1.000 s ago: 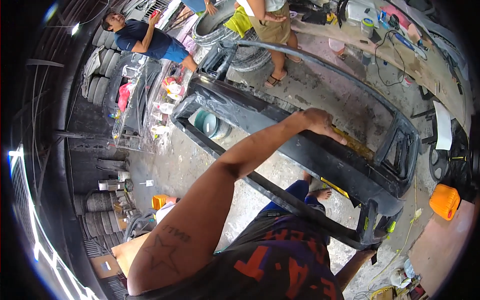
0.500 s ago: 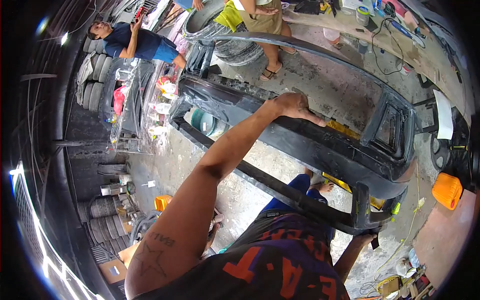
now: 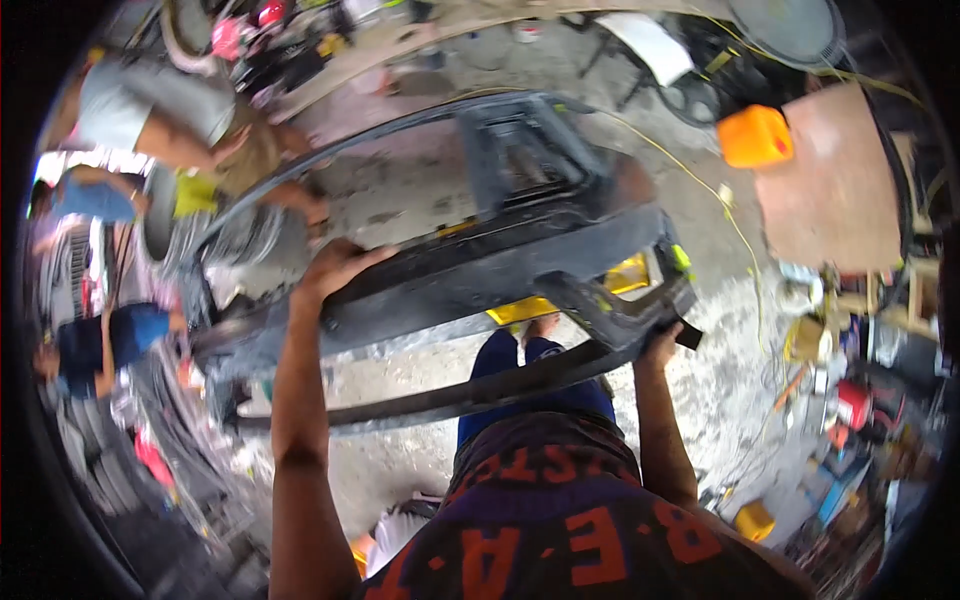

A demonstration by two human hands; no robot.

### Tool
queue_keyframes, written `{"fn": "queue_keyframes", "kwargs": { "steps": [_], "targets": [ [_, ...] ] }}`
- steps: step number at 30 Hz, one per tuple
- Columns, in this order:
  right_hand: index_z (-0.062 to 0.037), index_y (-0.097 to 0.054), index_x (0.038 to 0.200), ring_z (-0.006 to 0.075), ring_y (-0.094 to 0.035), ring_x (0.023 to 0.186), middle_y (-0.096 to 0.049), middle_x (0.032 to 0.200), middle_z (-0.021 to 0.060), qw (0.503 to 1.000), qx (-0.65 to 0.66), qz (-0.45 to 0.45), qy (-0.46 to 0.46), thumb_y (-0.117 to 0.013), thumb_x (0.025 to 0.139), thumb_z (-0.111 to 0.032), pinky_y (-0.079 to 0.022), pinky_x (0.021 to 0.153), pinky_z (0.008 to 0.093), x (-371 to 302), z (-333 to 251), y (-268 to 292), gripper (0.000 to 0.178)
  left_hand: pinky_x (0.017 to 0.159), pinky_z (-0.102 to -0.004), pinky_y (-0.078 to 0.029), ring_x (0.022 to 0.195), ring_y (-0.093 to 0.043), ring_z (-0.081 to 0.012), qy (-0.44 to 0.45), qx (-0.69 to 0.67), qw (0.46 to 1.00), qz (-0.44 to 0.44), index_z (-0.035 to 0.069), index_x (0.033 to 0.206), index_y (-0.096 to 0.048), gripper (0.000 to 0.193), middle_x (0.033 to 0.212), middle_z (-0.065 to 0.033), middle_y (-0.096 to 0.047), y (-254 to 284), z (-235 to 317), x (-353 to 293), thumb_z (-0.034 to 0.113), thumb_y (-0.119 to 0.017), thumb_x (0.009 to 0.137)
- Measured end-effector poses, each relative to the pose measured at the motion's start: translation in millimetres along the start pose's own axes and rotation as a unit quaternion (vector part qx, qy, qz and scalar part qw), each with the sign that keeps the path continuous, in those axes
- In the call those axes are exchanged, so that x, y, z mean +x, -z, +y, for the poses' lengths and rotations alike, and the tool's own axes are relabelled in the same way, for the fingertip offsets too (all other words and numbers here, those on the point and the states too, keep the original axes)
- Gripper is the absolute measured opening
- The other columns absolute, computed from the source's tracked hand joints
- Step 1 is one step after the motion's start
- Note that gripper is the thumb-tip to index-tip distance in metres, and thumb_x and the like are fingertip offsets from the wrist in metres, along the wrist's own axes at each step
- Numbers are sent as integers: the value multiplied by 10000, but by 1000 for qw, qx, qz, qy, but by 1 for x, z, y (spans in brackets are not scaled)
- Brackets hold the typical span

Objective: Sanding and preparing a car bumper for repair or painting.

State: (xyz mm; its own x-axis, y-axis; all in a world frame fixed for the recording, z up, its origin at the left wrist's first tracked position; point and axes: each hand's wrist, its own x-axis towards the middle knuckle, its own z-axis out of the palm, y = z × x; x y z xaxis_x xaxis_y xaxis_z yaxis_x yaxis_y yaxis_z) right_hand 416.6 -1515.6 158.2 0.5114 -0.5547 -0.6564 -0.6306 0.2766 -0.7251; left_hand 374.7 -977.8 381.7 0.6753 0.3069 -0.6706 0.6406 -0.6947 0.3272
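Note:
A large black car bumper cover (image 3: 450, 278), scuffed with grey sanded patches, spans the space in front of my body. My left hand (image 3: 340, 268) is closed over the upper edge of its middle band, with the thumb stretched along the ledge. At the bumper's right end, my right hand (image 3: 657, 346) grips the lower corner beside a small black flap (image 3: 688, 333). The fingers of that hand are partly hidden behind the part. Through the bumper's lower opening shows something yellow (image 3: 522, 310), near my feet.
An orange jerrycan (image 3: 755, 137) and a brown board (image 3: 830, 180) lie at the far right. Tools and clutter (image 3: 850, 405) cover the floor on the right. Other people stand at the left, near stacked tires (image 3: 225, 235). A yellow cord (image 3: 735, 225) crosses the floor.
My view has swung to the right, so people and tires now sit farther left. The bumper stays in both hands, and my right hand and forearm show more fully.

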Motion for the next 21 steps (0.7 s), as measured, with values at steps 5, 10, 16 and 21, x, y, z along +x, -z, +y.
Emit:
{"fn": "queue_keyframes", "kwargs": {
  "steps": [5,10,16,21],
  "targets": [
    [131,-535,1215,325,-597,1054,-611,1162,215,997,48,62,19,-393,902,-694,-459,922,402,-86,-19,-1,894,760,-371,-463,710,-618,-255,-83,3,997,6,-32,854,-720,724,734,-187,-673,5,-42,22,678,-595,784],
    [81,-564,1182,282,-600,1006,-622,1128,164,991,-32,125,-48,-396,922,-667,-473,876,381,-100,-33,8,809,735,-375,-460,649,-590,-234,-70,7,997,-17,-36,792,-708,681,669,-192,-646,8,-26,20,637,-606,805],
    [61,-482,1276,279,-572,1015,-574,1172,165,992,55,103,-40,-419,920,-658,-478,880,397,-107,-43,-3,805,754,-366,-459,670,-589,-220,-54,37,997,-34,-5,848,-732,635,687,-173,-663,14,-25,24,616,-602,827],
    [35,-474,1318,299,-579,1083,-572,1227,164,995,16,83,-46,-432,897,-683,-483,924,423,-89,-22,11,833,905,-365,-420,951,-647,-286,-19,45,998,-25,-8,971,-716,710,927,-225,-693,10,-36,37,665,-528,845]
  ]
}}
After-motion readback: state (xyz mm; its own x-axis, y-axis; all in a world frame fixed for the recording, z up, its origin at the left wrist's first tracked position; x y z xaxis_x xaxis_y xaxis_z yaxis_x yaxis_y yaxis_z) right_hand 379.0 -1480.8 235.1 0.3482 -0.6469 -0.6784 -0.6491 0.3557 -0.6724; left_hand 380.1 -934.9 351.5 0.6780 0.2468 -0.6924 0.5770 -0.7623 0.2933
